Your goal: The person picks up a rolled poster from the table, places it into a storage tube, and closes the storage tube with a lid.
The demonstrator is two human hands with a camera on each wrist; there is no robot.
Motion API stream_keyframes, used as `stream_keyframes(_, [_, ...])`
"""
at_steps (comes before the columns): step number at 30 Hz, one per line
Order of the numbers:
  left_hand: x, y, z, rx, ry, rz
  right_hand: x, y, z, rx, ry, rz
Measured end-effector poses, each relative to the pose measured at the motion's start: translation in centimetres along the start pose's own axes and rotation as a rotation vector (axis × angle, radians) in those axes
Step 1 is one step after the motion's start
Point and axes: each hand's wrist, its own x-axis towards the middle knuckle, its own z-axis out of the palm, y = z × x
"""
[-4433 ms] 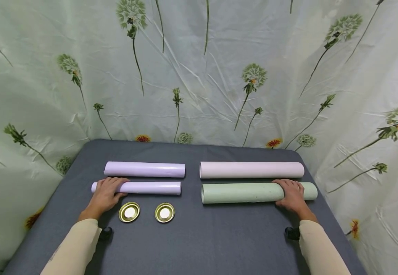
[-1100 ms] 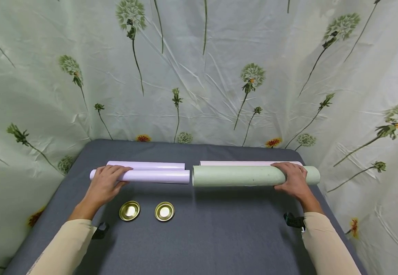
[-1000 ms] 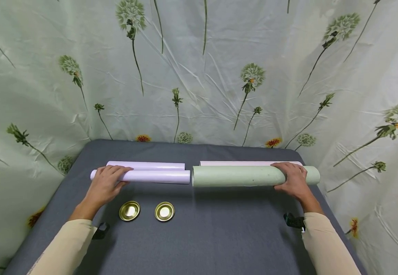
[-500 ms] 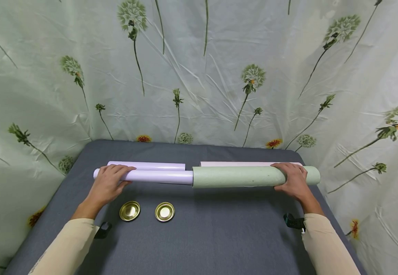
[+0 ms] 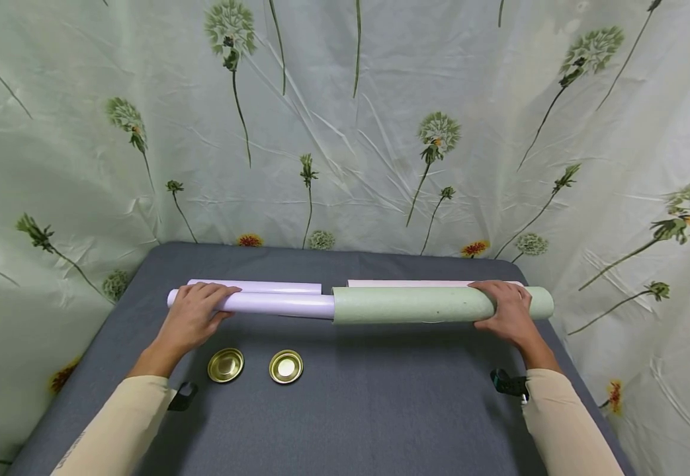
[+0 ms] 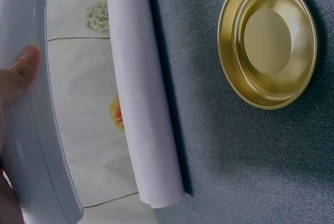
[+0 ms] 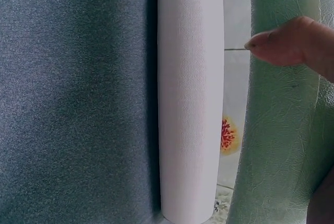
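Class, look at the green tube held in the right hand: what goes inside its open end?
The lilac tube, gripped by the left hand, enters the green tube. How far it reaches inside is hidden.

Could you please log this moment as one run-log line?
left hand: grips lilac roll | right hand: grips green tube | roll end inside tube mouth | both raised off table

Two shallow gold metal lids [image 5: 225, 365] [image 5: 286, 367] lie side by side on the grey cloth-covered table [image 5: 345, 423], apart from each other. Farther back lie a second lilac roll [image 5: 261, 286] on the left and a pale pink roll [image 5: 404, 283] on the right, end to end with a gap between. A crumpled dandelion-print sheet [image 5: 345, 132] hangs behind and at both sides.
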Motion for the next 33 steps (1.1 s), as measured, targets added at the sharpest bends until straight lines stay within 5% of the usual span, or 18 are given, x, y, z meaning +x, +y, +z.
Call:
stream_keyframes(17, [0.4, 0.9, 0.3, 0.018, -0.011, -0.008, -0.1, -0.5, 0.0, 0.0, 0.009, 0.008])
stream_keyframes(33, [0.5, 1.4, 0.5, 0.021, 0.051, 0.067, -0.1, -0.6, 0.1, -0.011, 0.036, -0.003])
